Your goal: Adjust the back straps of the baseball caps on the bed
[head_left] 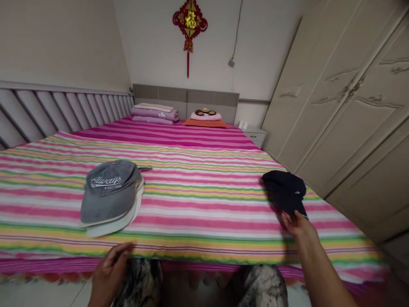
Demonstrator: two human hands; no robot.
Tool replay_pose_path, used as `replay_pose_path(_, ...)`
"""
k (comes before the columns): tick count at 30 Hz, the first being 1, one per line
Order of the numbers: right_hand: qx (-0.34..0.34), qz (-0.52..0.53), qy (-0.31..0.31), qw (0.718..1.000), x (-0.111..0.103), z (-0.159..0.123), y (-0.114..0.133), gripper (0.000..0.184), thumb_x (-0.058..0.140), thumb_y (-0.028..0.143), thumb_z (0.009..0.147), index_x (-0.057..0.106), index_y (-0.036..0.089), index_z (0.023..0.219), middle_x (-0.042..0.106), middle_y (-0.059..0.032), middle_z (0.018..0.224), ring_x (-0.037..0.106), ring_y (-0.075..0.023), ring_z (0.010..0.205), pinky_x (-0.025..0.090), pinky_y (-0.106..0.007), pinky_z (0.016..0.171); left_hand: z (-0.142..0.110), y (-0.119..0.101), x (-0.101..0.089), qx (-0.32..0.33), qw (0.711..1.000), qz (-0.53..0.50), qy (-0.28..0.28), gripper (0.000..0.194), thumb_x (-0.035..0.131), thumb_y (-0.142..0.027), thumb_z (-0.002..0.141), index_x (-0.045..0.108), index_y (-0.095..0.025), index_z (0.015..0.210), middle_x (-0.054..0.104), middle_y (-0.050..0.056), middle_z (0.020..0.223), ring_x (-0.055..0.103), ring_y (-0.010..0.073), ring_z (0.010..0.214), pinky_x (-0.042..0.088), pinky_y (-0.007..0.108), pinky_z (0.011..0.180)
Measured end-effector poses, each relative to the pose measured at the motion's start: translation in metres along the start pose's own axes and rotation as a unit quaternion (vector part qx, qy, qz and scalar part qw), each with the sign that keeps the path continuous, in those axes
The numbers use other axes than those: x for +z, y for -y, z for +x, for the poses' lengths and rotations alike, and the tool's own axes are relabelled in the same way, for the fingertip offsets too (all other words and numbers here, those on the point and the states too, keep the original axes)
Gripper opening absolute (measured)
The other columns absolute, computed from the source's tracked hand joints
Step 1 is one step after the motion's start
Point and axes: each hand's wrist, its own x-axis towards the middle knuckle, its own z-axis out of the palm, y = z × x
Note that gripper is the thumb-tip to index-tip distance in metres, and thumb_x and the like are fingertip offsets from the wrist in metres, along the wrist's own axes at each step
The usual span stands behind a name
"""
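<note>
A dark navy cap (pixel 284 187) is at the right of the bed, its brim pointing toward me. My right hand (pixel 297 224) pinches that brim between thumb and fingers. At the left lies a grey cap (pixel 110 192) with white "Always" lettering, stacked on lighter caps whose pale brim (pixel 128 219) shows beneath it. My left hand (pixel 111 266) hangs by the bed's front edge, below the stack and apart from it. Its fingers are loosely bent and hold nothing.
A striped sheet (pixel 198 204) covers the bed. Folded purple bedding (pixel 155 114) and an orange pillow (pixel 204 123) lie by the headboard (pixel 211 100). A railing (pixel 64 106) runs along the left. The wardrobe (pixel 345 106) and a small nightstand (pixel 257 136) stand at right.
</note>
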Motion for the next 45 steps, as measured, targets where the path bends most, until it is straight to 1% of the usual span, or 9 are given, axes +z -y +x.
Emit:
replay_pose_path(5,-0.002,0.011,0.12,0.993,0.001,-0.035,-0.029,0.011,0.05,0.014,0.078,0.051,0.022,0.07,0.06,0.0045,0.057,0.055,-0.0102,0.048,0.051,-0.024,0.05,-0.01,-0.041,0.053,-0.061,0.955,-0.134,0.256,0.037,0.065,-0.048,0.058,0.063,-0.021,0.084,0.068,0.006,0.089,0.057,0.0277,0.096,0.041,0.039,0.088)
replay_pose_path(10,0.068,0.03,0.256,0.964,-0.006,-0.1,-0.096,0.02,0.073,0.016,0.061,0.058,0.021,0.073,0.062,0.0051,0.062,0.054,-0.0091,0.049,0.049,-0.022,0.051,-0.01,-0.128,0.09,-0.147,0.752,-0.358,0.534,0.057,0.049,-0.058,0.072,0.057,-0.014,0.107,0.055,0.015,0.118,0.047,0.0247,0.113,0.03,0.039,0.098)
replay_pose_path(13,0.126,0.015,0.323,0.938,-0.016,-0.134,-0.142,0.025,0.078,0.019,0.054,0.059,0.023,0.071,0.064,0.0068,0.068,0.056,-0.0077,0.053,0.047,-0.02,0.054,-0.001,-0.174,0.096,-0.121,0.71,-0.485,0.497,0.05,0.05,-0.055,0.072,0.059,-0.014,0.1,0.062,0.013,0.104,0.055,0.0248,0.102,0.037,0.041,0.091)
replay_pose_path(19,0.15,-0.272,0.449,0.838,-0.054,-0.138,-0.208,0.038,0.075,0.044,0.052,0.063,0.018,0.077,0.065,-0.0012,0.068,0.059,-0.0136,0.058,0.04,-0.021,0.049,-0.001,-0.201,0.071,-0.103,0.755,-0.531,0.371,0.013,0.066,-0.018,0.066,0.063,-0.017,0.078,0.066,-0.001,0.074,0.061,0.011,0.066,0.046,0.021,0.067)
replay_pose_path(23,-0.039,-0.402,0.471,0.784,-0.038,-0.13,-0.176,0.034,0.07,0.046,0.057,0.054,0.016,0.05,0.051,0.0027,0.047,0.049,-0.0125,0.048,0.037,-0.023,0.047,-0.019,-0.194,0.059,-0.09,0.721,-0.468,0.503,0.022,0.067,-0.019,0.062,0.065,-0.011,0.083,0.065,0.004,0.072,0.06,0.0108,0.06,0.044,0.019,0.059)
replay_pose_path(28,-0.245,-0.368,0.48,0.757,0.026,-0.166,-0.091,0.028,0.052,0.044,0.077,0.06,0.02,0.089,0.064,-0.0054,0.087,0.057,-0.0198,0.083,0.043,-0.03,0.075,-0.038,-0.192,0.066,-0.11,0.6,-0.404,0.682,0.053,0.062,-0.009,0.05,0.06,-0.007,0.103,0.064,0.011,0.09,0.06,0.0157,0.077,0.044,0.02,0.065)
replay_pose_path(31,-0.252,-0.333,0.602,0.681,0.054,-0.191,-0.074,0.052,0.049,0.055,0.075,0.051,0.021,0.115,0.055,-0.0106,0.114,0.053,-0.0229,0.098,0.04,-0.035,0.083,-0.046,-0.19,0.071,-0.104,0.571,-0.359,0.731,0.062,0.057,-0.004,0.044,0.058,-0.009,0.106,0.063,0.009,0.097,0.059,0.0148,0.081,0.043,0.019,0.065)
replay_pose_path(34,-0.152,-0.381,0.665,0.624,0.065,-0.204,-0.083,0.043,0.051,0.049,0.076,0.056,0.017,0.106,0.062,-0.004,0.076,0.054,-0.0124,0.057,0.044,-0.026,0.058,-0.049,-0.186,0.07,-0.107,0.581,-0.327,0.737,0.058,0.054,-0.001,0.042,0.062,-0.01,0.099,0.065,0.005,0.088,0.058,0.0115,0.074,0.042,0.017,0.064)
replay_pose_path(45,-0.133,-0.32,0.511,0.787,0.053,-0.203,-0.096,0.026,0.064,0.04,0.068,0.051,0.018,0.066,0.049,0.0043,0.053,0.04,-0.0084,0.046,0.031,-0.02,0.045,-0.051,-0.159,0.054,-0.161,0.648,-0.354,0.656,0.036,0.064,-0.01,0.053,0.064,-0.005,0.089,0.064,0.007,0.075,0.057,0.0118,0.062,0.042,0.021,0.061)
